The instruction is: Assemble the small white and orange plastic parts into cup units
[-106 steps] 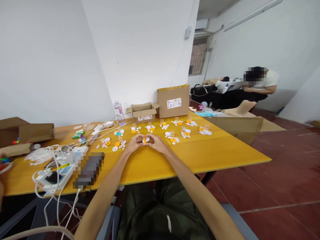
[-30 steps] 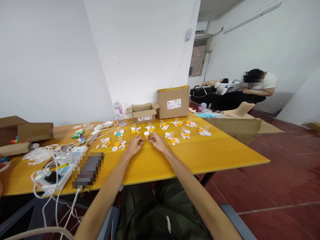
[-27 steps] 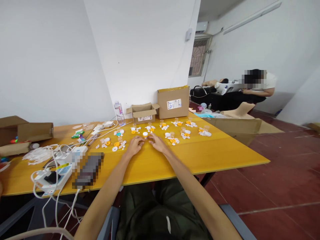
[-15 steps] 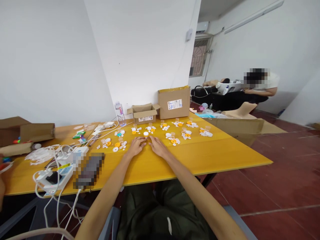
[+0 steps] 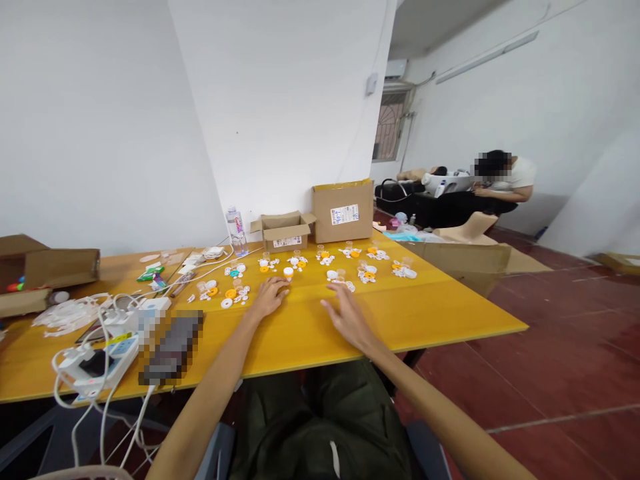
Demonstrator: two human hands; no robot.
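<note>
Left hand (image 5: 269,298) flat on table (image 5: 425,313), empty; white cap (image 5: 288,272) near fingertips. Right hand (image 5: 347,316) spread, empty. Two cardboard boxes (image 5: 343,212) behind.

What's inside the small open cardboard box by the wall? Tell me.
Nothing of the contents shows. The small open box sits on the table with its flaps spread, but the head camera sees only its labelled front wall and flaps; the front wall hides the inside. The water bottle stands beside it.
</note>
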